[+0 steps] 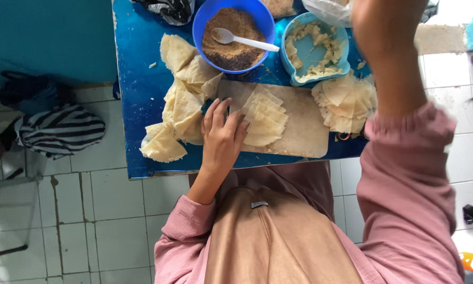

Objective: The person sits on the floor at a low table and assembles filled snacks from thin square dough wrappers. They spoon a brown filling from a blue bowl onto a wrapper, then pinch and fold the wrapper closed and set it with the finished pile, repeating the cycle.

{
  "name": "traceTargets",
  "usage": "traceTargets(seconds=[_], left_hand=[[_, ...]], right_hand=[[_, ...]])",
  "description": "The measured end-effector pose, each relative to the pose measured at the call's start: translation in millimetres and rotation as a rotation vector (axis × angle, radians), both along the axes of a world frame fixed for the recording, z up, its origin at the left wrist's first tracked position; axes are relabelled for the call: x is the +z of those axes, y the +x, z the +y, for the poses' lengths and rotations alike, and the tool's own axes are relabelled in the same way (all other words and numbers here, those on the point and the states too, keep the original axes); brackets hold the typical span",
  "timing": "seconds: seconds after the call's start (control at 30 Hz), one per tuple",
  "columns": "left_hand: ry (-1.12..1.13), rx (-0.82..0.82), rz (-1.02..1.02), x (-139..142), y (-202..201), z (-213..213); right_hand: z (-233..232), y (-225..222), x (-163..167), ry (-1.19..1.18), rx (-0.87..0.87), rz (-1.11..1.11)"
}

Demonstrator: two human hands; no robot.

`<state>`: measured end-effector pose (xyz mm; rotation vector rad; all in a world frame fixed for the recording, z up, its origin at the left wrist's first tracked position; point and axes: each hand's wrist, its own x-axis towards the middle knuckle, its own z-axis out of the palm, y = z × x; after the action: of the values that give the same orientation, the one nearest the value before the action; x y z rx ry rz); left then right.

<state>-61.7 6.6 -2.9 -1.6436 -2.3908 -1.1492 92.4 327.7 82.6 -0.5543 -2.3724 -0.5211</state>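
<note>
Right hand [386,23]: raised nearest lens, blurred, grip state can't tell. Left hand [223,134]: fingers spread flat, touching folded wrappers [265,121] on board [305,131], blue surface [136,79]. Bowl w/ brown crumbs [233,34] behind.

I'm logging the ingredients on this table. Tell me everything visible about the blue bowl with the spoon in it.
The blue bowl is round, deep and plastic-looking, standing upright at the far side of the blue table. It is nearly full of brown, crumbly granules. A white plastic spoon lies in it, bowl end buried, handle over the right rim. Folded pastry sheets touch its near-left side; neither hand touches it.
</note>
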Motion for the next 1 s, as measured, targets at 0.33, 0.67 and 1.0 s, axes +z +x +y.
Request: traceTargets(seconds=[0.33,0.67,1.0], left_hand=[[0.07,-0.012,-0.003,7.6,4.1,7.4],[0.05,0.052,-0.08,6.3,7.7,16.2],[0.062,0.058,0.099,6.4,44.6,2.4]], right_hand=[[-154.5,30.8,-38.7,-0.679,0.632,-0.246],[-160.9,40.2,-54.3,-0.665,0.62,-0.13],[-172.3,85.3,-10.5,-0.567,0.371,-0.161]])
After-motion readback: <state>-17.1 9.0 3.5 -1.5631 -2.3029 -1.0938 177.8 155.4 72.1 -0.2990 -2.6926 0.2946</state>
